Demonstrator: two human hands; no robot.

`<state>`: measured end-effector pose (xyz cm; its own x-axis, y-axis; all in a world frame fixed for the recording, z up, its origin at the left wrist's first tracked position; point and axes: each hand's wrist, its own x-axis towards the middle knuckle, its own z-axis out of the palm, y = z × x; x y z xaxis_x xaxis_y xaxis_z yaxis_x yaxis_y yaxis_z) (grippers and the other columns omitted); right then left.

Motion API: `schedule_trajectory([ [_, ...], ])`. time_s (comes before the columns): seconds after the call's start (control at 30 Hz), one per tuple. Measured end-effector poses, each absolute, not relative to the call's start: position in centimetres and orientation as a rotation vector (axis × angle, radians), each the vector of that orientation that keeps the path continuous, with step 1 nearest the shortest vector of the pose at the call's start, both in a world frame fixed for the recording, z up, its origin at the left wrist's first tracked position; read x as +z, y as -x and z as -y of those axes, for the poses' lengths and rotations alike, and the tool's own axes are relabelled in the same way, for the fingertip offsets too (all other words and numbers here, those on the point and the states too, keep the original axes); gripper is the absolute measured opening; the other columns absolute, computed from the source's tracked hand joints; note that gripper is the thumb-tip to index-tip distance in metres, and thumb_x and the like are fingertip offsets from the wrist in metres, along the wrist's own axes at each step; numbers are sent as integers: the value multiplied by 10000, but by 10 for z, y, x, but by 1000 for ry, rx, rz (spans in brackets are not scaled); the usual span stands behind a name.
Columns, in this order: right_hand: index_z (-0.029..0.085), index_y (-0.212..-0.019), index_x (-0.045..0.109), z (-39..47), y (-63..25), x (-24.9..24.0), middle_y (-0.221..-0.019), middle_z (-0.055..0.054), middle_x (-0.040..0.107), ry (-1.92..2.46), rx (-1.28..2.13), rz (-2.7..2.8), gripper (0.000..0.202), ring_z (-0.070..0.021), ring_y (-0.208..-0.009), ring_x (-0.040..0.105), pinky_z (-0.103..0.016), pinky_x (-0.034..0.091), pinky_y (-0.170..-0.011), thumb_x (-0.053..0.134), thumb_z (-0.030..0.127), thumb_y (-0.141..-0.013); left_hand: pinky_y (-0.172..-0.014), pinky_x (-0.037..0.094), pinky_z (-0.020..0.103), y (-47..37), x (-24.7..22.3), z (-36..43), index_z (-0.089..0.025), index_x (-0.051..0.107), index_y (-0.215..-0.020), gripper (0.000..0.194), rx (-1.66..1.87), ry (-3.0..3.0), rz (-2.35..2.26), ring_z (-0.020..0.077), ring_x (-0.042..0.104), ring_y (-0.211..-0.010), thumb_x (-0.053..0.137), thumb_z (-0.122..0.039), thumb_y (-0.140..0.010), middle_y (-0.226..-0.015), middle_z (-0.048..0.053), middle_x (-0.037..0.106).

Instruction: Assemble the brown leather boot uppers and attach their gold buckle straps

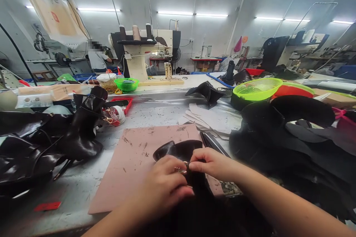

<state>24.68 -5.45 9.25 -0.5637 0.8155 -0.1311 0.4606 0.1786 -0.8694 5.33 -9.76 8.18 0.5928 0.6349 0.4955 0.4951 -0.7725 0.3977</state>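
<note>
A dark, shiny leather boot piece (180,149) lies partly on the pink board (130,155), close to the table's front edge. My left hand (167,183) is curled at its near side, fingers bent around a small metal buckle (182,170). On the buckle's other side my right hand (205,161) pinches a dark strap between thumb and forefinger. The two hands nearly meet at the buckle. Below them the dark leather runs into shadow, and its lower part is hard to make out.
Finished dark boots (83,133) pile up at left, near a red tray (128,104). Black pieces (278,155) heap at right below a yellow-green basket (257,89). Pale cut sheets (208,118) lie beyond the board. A sewing machine (136,59) stands behind; a person (97,59) is far left.
</note>
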Motion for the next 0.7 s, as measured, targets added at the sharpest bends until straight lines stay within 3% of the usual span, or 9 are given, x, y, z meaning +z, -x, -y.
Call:
schedule_trajectory([
  [0.07,169,-755,567,55,-248,95,-699,9,525,1124,1443,2067,160,-135,-703,489,-264,393,-663,450,269,-802,-721,453,297,-54,86,89,-194,553,-786,51,882,-2279,-1161,172,544,-835,548,-244,-798,-923,41,585],
  [0.13,185,-862,518,57,-247,96,-717,21,500,1094,1463,2021,127,-128,-702,477,-260,395,-660,441,172,-762,-705,440,290,-58,87,80,-203,534,-858,104,736,-1994,-1236,166,546,-801,556,-223,-758,-876,17,593],
  [0.23,202,-860,445,62,-247,88,-744,24,467,1074,1247,2035,188,-122,-682,452,-254,388,-638,474,106,-701,-678,416,264,-63,89,69,-189,555,-833,130,604,-1770,-1163,156,529,-763,566,-204,-704,-803,0,586],
  [0.37,202,-943,446,71,-260,69,-868,-29,508,1240,870,1908,193,-146,-718,480,-279,399,-661,510,256,-769,-610,399,254,-57,97,59,-186,568,-879,189,535,-1762,-1146,151,523,-685,572,-270,-710,-749,-1,588],
  [0.47,190,-906,504,85,-269,59,-818,-42,560,1436,1020,1950,276,-172,-706,516,-295,406,-645,425,446,-837,-777,405,316,-56,104,44,-214,547,-1045,335,617,-1967,-1264,209,538,-915,558,-371,-749,-996,48,613],
  [0.53,187,-866,548,96,-270,55,-785,-40,587,1358,1204,2052,357,-184,-728,540,-300,416,-676,361,492,-861,-870,364,357,-61,106,26,-202,547,-1081,381,574,-2094,-1316,250,486,-1057,526,-418,-767,-1136,82,568],
  [0.6,185,-911,572,102,-271,51,-782,-38,602,1227,1306,2047,414,-178,-710,557,-288,427,-671,311,504,-875,-798,403,353,-67,111,6,-177,601,-976,341,343,-2136,-1246,262,544,-956,543,-422,-746,-1018,84,623],
  [0.7,171,-996,579,92,-284,43,-775,-39,615,1335,1252,1895,446,-159,-623,571,-267,433,-600,281,482,-878,-611,427,284,-67,138,-17,-175,624,-752,182,175,-2140,-1140,195,577,-685,583,-343,-697,-721,19,637],
])
